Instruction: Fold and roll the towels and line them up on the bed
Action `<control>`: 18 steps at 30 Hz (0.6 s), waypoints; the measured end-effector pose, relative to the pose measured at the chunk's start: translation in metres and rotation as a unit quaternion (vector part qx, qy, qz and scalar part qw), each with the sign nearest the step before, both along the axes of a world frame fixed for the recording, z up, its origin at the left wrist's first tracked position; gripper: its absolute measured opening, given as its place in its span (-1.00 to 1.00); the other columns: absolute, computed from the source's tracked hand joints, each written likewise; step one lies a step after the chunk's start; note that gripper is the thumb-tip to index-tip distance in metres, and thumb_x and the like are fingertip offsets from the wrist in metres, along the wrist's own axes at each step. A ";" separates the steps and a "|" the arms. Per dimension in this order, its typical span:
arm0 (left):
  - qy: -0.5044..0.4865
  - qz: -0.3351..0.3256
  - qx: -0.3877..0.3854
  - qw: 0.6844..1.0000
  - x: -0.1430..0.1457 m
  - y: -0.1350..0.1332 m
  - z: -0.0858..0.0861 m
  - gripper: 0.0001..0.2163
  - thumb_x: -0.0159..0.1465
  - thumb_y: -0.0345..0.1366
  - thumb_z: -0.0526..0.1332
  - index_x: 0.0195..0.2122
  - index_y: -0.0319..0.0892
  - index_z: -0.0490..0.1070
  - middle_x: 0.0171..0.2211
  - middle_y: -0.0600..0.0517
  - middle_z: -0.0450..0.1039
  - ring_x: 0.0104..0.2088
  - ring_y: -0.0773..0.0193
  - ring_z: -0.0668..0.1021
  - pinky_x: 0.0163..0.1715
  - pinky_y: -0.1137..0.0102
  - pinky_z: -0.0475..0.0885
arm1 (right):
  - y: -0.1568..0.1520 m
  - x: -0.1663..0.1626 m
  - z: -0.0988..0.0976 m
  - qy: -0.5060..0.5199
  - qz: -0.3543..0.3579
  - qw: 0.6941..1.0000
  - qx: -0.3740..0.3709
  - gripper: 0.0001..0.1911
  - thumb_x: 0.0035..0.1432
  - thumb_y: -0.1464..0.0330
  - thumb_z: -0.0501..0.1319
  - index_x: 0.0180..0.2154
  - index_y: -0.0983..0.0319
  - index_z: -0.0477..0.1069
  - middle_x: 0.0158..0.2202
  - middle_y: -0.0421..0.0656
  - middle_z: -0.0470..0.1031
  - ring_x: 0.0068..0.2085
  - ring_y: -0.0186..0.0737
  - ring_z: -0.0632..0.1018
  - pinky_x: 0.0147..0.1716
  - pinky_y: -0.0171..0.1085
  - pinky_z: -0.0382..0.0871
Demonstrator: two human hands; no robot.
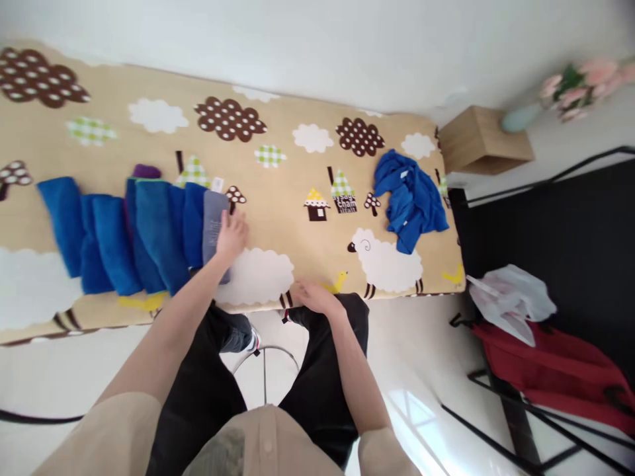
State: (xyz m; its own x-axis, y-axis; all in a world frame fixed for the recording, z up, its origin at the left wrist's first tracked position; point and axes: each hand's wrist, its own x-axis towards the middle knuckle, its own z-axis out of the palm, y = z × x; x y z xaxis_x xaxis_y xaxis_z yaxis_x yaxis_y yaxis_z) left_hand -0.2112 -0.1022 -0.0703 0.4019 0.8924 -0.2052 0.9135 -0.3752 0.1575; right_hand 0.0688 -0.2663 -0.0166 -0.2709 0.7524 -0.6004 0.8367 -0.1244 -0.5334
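Left hand [231, 235] flat, open, pressing grey folded towel [214, 228]; right hand [311, 296] open, empty, well apart on table edge [347, 291].

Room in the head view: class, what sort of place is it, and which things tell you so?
Probably a home room: a cartoon-print cloth covers the table, folded towels lie under the left hand, and a flower vase stands nearby.

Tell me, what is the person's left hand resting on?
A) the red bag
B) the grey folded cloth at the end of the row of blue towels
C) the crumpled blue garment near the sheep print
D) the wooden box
B: the left hand lies on the grey folded cloth, at the right end of the row of blue towels.
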 end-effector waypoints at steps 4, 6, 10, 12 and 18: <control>0.008 0.079 0.010 0.997 -0.028 0.021 -0.017 -0.47 0.44 -0.39 -0.06 0.41 -0.43 0.21 0.51 -0.31 -0.01 0.55 -0.19 -0.21 0.31 -0.46 -0.46 | 0.014 0.005 0.016 0.046 -0.018 0.997 0.053 -0.47 0.44 0.24 0.17 0.35 0.23 0.33 0.27 0.07 0.49 0.25 0.10 0.54 0.26 0.01 0.39; 0.016 0.076 0.014 0.997 -0.046 0.021 -0.021 -0.46 0.46 -0.41 -0.11 0.44 -0.48 0.12 0.51 -0.30 0.00 0.55 -0.13 -0.22 0.28 -0.46 -0.53 | 0.013 0.014 0.020 0.077 -0.045 0.995 0.053 -0.48 0.44 0.20 0.17 0.34 0.18 0.34 0.25 0.03 0.51 0.24 0.05 0.54 0.25 0.00 0.39; 0.041 0.071 0.030 0.996 -0.077 0.022 -0.025 -0.47 0.48 -0.42 -0.14 0.45 -0.47 0.08 0.51 -0.25 0.03 0.55 -0.02 -0.22 0.29 -0.37 -0.62 | 0.015 0.054 0.009 0.102 -0.138 0.980 0.096 -0.53 0.40 0.17 0.18 0.27 0.14 0.40 0.26 -0.01 0.49 0.23 -0.05 0.52 0.29 0.00 0.36; 0.057 0.075 0.029 0.995 -0.085 0.027 -0.025 -0.47 0.47 -0.44 -0.14 0.44 -0.50 0.08 0.51 -0.25 0.04 0.54 -0.05 -0.19 0.29 -0.38 -0.61 | 0.024 0.086 -0.005 0.100 -0.202 0.964 0.138 -0.54 0.37 0.16 0.20 0.24 0.13 0.42 0.25 -0.03 0.48 0.16 -0.09 0.55 0.26 -0.02 0.39; 0.088 0.117 0.020 0.989 -0.045 0.008 -0.028 -0.49 0.44 -0.49 -0.13 0.36 -0.67 0.16 0.49 -0.40 0.01 0.54 -0.16 -0.22 0.41 -0.28 -0.42 | 0.067 0.210 -0.052 -0.072 -0.346 0.907 0.230 -0.46 0.23 0.32 0.17 0.23 0.29 0.40 0.28 0.16 0.41 0.35 0.07 0.35 0.38 0.10 0.23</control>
State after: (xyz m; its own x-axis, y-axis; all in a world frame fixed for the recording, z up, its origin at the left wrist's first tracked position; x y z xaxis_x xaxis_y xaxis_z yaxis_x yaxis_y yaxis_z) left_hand -0.2562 -0.0945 -0.0983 0.1446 0.9657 -0.2156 0.9880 -0.1529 -0.0222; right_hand 0.2793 -0.1994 -0.0686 0.4179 0.8922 -0.1711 0.7088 -0.4380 -0.5530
